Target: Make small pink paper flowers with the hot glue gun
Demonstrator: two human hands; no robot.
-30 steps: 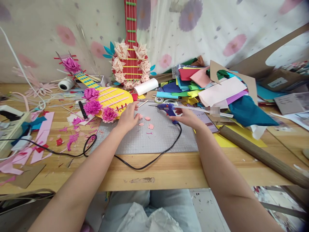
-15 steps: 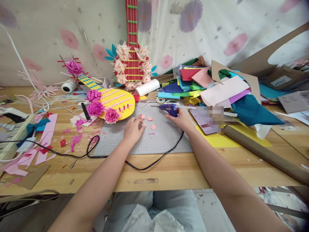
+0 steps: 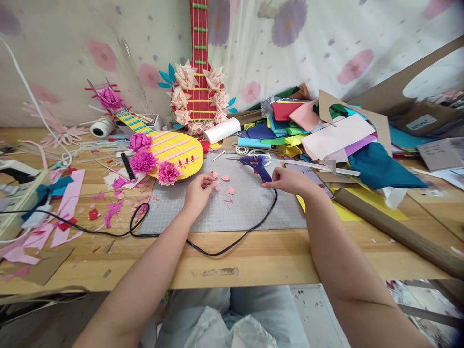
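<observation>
Near the middle of the grey cutting mat [image 3: 246, 212], my left hand [image 3: 195, 195] has its thumb and fingers drawn together at a small pink paper petal [image 3: 214, 174]. Other pink petals [image 3: 231, 190] lie just right of its fingertips. My right hand [image 3: 292, 181] is closed at the lower end of the handle of a blue glue gun [image 3: 255, 165], whose nozzle points left. A black cord [image 3: 250, 235] runs from the gun's handle across the mat and the table's front.
A yellow paper guitar [image 3: 183, 152] with magenta flowers lies left of the mat; a red one [image 3: 199, 96] stands behind. Coloured paper [image 3: 290, 121] is heaped at the back right, near a phone [image 3: 319, 181] and a brown tube [image 3: 391, 227]. Pink scraps [image 3: 68, 208] cover the left side.
My right hand has shifted right and down along the glue gun to its handle end, and the gun's handle has tilted slightly. My left thumb and fingers have drawn closer together.
</observation>
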